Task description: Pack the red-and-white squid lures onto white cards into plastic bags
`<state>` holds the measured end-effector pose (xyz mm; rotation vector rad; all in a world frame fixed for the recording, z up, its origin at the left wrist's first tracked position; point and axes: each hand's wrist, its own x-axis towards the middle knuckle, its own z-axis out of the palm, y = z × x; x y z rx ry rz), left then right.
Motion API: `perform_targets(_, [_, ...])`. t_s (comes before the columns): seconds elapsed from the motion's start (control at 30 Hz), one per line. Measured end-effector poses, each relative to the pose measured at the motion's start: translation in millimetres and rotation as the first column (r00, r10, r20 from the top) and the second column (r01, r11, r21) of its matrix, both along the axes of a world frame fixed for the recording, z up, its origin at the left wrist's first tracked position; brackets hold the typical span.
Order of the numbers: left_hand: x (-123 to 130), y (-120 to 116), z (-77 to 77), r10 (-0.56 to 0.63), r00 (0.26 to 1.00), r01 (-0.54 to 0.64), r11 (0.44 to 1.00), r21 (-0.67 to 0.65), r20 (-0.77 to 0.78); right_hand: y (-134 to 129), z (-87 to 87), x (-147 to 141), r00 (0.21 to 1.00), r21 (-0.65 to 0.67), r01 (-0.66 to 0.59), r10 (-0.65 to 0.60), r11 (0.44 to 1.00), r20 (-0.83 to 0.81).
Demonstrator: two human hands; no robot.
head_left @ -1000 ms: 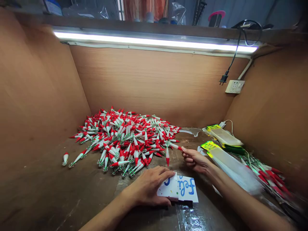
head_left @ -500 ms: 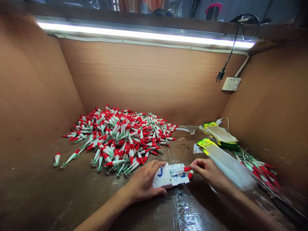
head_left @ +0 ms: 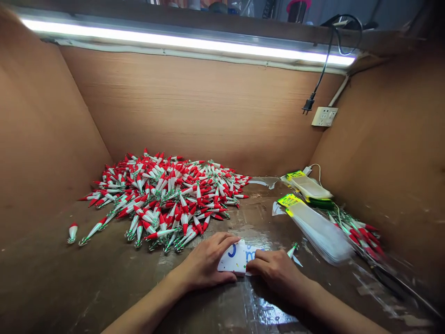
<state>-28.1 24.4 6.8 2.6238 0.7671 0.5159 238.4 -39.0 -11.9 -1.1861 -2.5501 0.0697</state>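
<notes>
My left hand [head_left: 212, 260] grips a small white block [head_left: 232, 260] with a blue mark and coloured specks, resting on the table. From its right side extends a flatter white piece with blue markings [head_left: 251, 253]. My right hand [head_left: 278, 274] is closed over that flat piece, its fingertips bent down against it; what they pinch is hidden. Just beyond the right hand lies a squid jig [head_left: 292, 250], partly covered by it. Behind my left hand rises a large heap of red and white squid jigs [head_left: 174, 199] with green-tinted hook crowns.
On the right lie clear plastic sleeves with yellow headers [head_left: 316, 227], a second stack of sleeves [head_left: 309, 185] and a bunch of jigs [head_left: 363, 236]. A dark-handled tool [head_left: 389, 280] is near them. A plug [head_left: 308, 105] hangs by the wall socket [head_left: 324, 116].
My right hand has moved left from the red jig tips onto the flat marked piece. A jig now lies right of that hand. The view has shifted slightly; my left hand keeps its grip.
</notes>
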Motion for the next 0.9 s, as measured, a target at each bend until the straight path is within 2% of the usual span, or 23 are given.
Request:
perform_targets(0.03, [-0.2,0.2,-0.6,0.002,1.0,-0.002,1.0,0.0,0.008,-4.2,0.9,5.2,0.999,0.008,0.04,-0.04,0.999,0.0])
perform_targets(0.1, [-0.6,0.6,-1.8,0.011,0.999,-0.011,1.0,0.011,0.034,-13.0,0.7,20.3,0.973,0.025,0.227,-0.226,0.974,-0.045])
perform_targets(0.13, [-0.6,0.6,-2.2,0.018,0.999,-0.019,1.0,0.025,0.051,-17.1,-1.1,29.2,0.933,0.03,0.355,-0.352,0.934,-0.068])
perform_targets(0.2, [0.3,0.5,-2.7,0.038,0.995,-0.044,0.997,0.066,0.092,-23.5,-8.0,45.6,0.816,0.046,0.577,-0.573,0.816,-0.075])
perform_targets(0.27, [2.2,0.0,-2.9,0.065,0.988,-0.079,0.992,0.1,0.142,-26.6,-16.0,55.5,0.749,0.08,0.662,-0.663,0.745,-0.026])
perform_targets(0.3, [3.3,-0.3,-3.1,0.075,0.983,-0.094,0.99,0.106,0.166,-27.0,-18.9,57.2,0.746,0.091,0.663,-0.666,0.743,0.003])
perform_targets(0.43, [5.4,-0.3,-5.5,0.091,0.976,-0.109,0.99,0.086,0.196,-26.0,-19.8,52.4,0.795,0.089,0.599,-0.604,0.796,0.047])
perform_targets(0.6, [0.5,2.3,-7.8,0.106,0.982,-0.118,0.99,0.073,0.156,-35.4,-22.9,56.1,0.771,0.137,0.628,-0.636,0.766,0.031])
perform_targets(0.7, [-1.3,2.6,-6.9,0.097,0.985,-0.108,0.991,0.074,0.14,-40.7,-24.9,59.2,0.782,0.166,0.605,-0.62,0.779,0.058])
perform_targets(0.8, [-0.2,1.1,-5.2,0.089,0.987,-0.099,0.993,0.067,0.134,-32.4,-18.5,56.0,0.793,0.219,0.566,-0.598,0.795,0.12])
perform_targets(0.9, [2.0,-1.3,-2.1,0.087,0.985,-0.095,0.994,0.048,0.149,-12.0,-6.0,54.8,0.794,0.224,0.527,-0.569,0.82,0.214])
